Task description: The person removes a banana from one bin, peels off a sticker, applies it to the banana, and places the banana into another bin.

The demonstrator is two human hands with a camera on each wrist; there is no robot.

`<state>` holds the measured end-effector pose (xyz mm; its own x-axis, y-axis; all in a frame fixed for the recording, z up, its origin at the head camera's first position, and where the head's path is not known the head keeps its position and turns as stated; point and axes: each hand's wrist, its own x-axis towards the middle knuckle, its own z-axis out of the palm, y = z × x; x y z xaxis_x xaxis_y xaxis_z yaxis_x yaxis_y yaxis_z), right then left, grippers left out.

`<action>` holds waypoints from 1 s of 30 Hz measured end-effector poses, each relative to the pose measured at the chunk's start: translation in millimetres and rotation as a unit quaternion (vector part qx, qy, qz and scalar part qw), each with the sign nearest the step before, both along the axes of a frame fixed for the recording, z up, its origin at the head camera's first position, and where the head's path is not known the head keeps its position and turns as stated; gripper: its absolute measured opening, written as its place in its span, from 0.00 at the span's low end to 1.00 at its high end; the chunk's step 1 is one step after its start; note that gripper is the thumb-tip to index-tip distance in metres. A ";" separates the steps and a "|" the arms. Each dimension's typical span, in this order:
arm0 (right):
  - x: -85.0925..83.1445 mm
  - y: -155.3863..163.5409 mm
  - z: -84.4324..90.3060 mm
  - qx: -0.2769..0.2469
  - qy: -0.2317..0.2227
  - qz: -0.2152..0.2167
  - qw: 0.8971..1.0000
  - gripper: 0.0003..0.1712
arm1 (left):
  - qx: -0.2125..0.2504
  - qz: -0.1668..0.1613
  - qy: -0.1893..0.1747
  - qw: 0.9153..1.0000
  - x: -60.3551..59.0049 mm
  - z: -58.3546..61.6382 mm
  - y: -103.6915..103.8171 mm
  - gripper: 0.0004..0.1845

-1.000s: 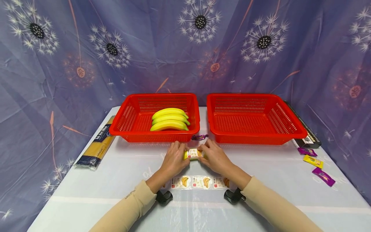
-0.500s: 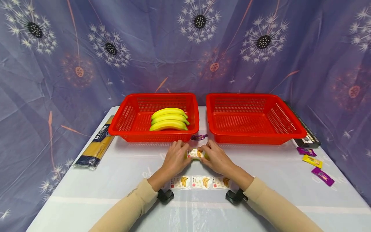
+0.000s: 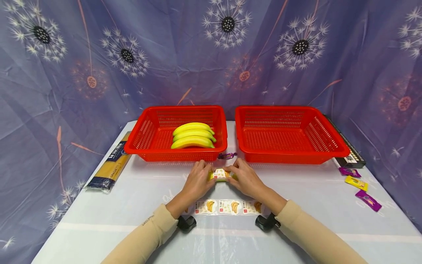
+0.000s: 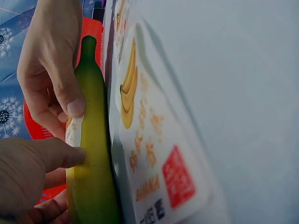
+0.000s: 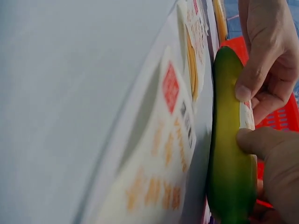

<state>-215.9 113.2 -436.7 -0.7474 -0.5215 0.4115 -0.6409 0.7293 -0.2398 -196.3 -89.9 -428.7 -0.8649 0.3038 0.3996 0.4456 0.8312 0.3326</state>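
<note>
Between my two hands lies a yellow banana with greenish ends and a white banana-print sticker on its upper side. My left hand holds its left part, the thumb on the near side and the fingers around the far side. On the right part, my right hand grips in the same way, its thumb touching the skin beside the sticker. The wrist views show both thumbs at the sticker's edge; several fingertips are hidden behind the banana. Nearer to me, a strip of banana stickers lies on the table.
A red basket with several bananas stands at the back left, another red basket at the back right. A purple-wrapped candy sits between them. Spaghetti lies left; a black box and candies lie right.
Both hands stay on the banana in nearly the same place. Only small shifts of the fingers and a slight camera sway show.
</note>
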 end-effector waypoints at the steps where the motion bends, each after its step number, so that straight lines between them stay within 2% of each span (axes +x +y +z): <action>1: 0.2 0.9 0.6 0.002 -0.006 0.000 1.000 0.21 | 0.001 0.000 0.001 1.000 -0.1 -0.1 0.2 0.16; 6: 1.5 4.8 3.3 0.015 -0.031 0.001 0.999 0.25 | 0.003 0.003 0.002 1.000 -0.6 -0.2 0.2 0.15; 14: -0.7 3.1 1.0 0.005 -0.007 0.009 1.000 0.21 | 0.008 -0.008 0.003 1.000 0.1 -1.8 -0.1 0.15; 24: 2.3 11.0 -3.3 0.019 -0.013 0.002 1.000 0.25 | 0.002 -0.007 0.006 1.000 1.4 -2.0 0.9 0.16; 27: 2.3 11.3 -3.6 0.016 -0.014 0.002 1.000 0.25 | -0.005 -0.006 -0.009 1.000 1.1 0.0 -0.6 0.16; 30: 2.7 10.6 -3.2 0.008 -0.025 0.001 1.000 0.25 | -0.006 0.002 -0.052 0.999 0.7 3.1 -4.5 0.17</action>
